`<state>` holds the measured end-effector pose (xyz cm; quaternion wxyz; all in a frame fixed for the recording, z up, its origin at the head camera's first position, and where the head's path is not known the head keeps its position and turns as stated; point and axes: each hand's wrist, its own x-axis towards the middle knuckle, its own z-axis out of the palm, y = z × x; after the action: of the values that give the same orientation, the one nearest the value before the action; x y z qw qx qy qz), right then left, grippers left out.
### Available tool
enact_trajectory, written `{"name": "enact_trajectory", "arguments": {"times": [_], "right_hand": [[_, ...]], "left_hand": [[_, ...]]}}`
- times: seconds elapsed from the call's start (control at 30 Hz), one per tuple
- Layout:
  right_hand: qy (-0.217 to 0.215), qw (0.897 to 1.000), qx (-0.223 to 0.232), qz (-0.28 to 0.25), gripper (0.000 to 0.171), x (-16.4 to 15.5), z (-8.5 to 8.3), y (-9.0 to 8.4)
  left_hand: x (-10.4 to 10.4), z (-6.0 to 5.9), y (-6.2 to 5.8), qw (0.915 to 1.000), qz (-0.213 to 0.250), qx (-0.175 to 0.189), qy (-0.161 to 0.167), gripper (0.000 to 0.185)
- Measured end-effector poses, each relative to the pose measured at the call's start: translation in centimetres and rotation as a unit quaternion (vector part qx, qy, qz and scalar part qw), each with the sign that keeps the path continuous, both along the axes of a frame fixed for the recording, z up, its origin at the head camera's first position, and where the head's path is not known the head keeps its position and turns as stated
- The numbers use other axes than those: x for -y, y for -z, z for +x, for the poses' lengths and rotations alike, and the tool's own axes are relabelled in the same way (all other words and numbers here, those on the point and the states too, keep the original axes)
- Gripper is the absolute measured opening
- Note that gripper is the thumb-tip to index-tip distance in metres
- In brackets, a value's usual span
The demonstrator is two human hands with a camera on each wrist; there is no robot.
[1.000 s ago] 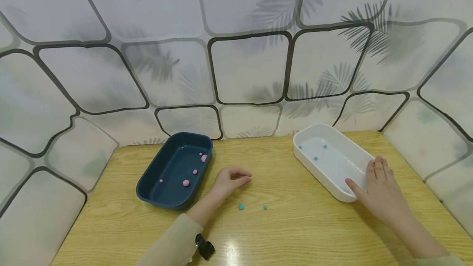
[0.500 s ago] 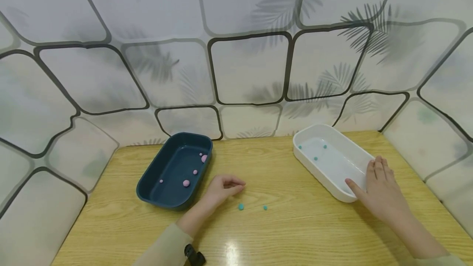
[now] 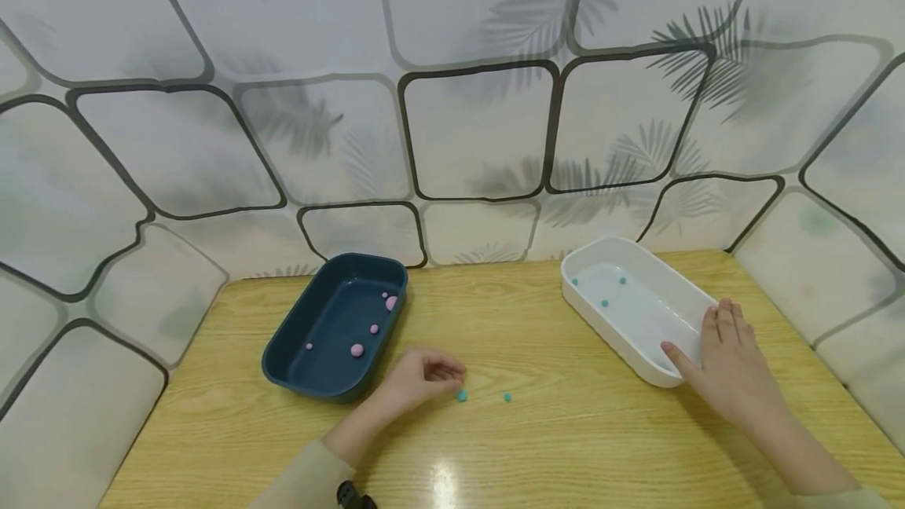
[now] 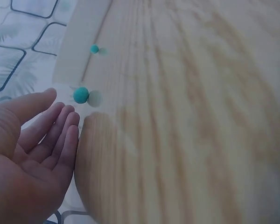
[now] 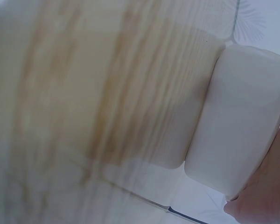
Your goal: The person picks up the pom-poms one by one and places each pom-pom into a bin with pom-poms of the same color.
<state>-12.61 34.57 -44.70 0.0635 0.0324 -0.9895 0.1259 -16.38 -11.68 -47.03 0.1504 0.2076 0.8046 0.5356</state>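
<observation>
My left hand (image 3: 413,380) is low over the table, its fingers gently bent and fingertips right by the larger teal ball (image 3: 462,396). In the left wrist view, that teal ball (image 4: 81,95) sits just beyond the thumb and fingertips, with nothing between them. A smaller teal ball (image 3: 507,397) lies a short way to its right. On the right, my right hand (image 3: 735,368) rests with straight fingers on the near right end of a white tray (image 3: 613,340), the thumb over its rim. Inside the tray are 3 small teal balls (image 3: 604,303).
A dark blue tray (image 3: 281,340) stands to the left, holding several pink balls (image 3: 357,350) of different sizes. Both trays are on a wooden table (image 3: 537,462), and a patterned wall covering (image 3: 481,140) rises at the back and sides.
My left hand has moved left and toward me, down to the larger teal ball, its fingers parting slightly. The right hand and both trays have stayed put.
</observation>
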Motion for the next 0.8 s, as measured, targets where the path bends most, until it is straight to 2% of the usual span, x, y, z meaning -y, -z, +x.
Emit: {"name": "enact_trajectory", "arguments": {"times": [0.3,0.47,0.6,0.8], "right_hand": [[-0.002,1.000,-0.007,0.001,0.100,-0.05,0.00,0.05],[0.000,1.000,-0.009,-0.003,0.100,-0.17,-0.01,0.28],[0.001,1.000,-0.013,-0.007,0.100,-0.30,0.03,0.58],[-0.002,1.000,-0.017,-0.007,0.101,-0.41,-0.05,0.88]], "left_hand": [[0.22,-0.05,-0.18,0.9954,-0.065,-0.039,0.058,0.027],[0.22,-0.05,-0.35,0.9894,-0.094,-0.074,0.082,0.029],[0.04,-0.08,-0.44,0.9851,-0.110,-0.099,0.089,0.028],[-0.14,-0.07,-0.17,0.9815,-0.127,-0.116,0.083,0.025]]}}
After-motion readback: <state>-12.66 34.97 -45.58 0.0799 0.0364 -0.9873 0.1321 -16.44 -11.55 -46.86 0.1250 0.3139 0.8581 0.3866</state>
